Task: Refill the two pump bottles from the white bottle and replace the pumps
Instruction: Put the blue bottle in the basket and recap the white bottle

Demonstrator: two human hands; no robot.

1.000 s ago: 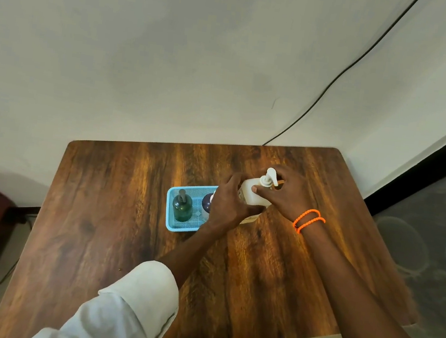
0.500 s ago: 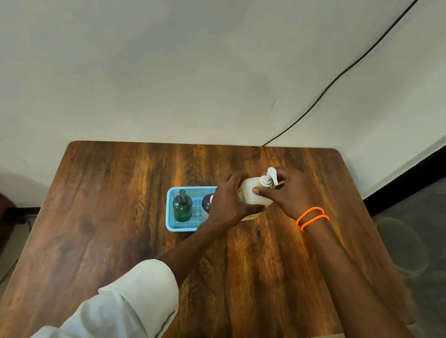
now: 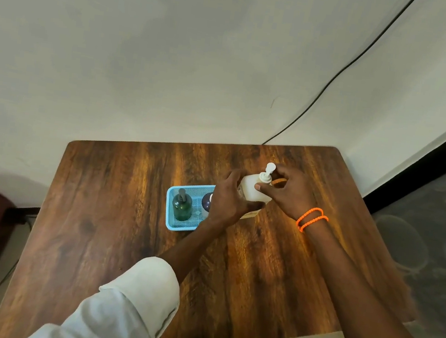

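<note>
Left hand (image 3: 229, 198) grips boxy white bottle (image 3: 252, 188); right hand (image 3: 288, 194) pinches ribbed pump collar (image 3: 265, 178); mesh tray (image 3: 171, 226) beside.

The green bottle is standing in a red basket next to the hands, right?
Not quite. The head view shows the green bottle standing in a blue basket, not a red one. It is next to the left hand.
</note>
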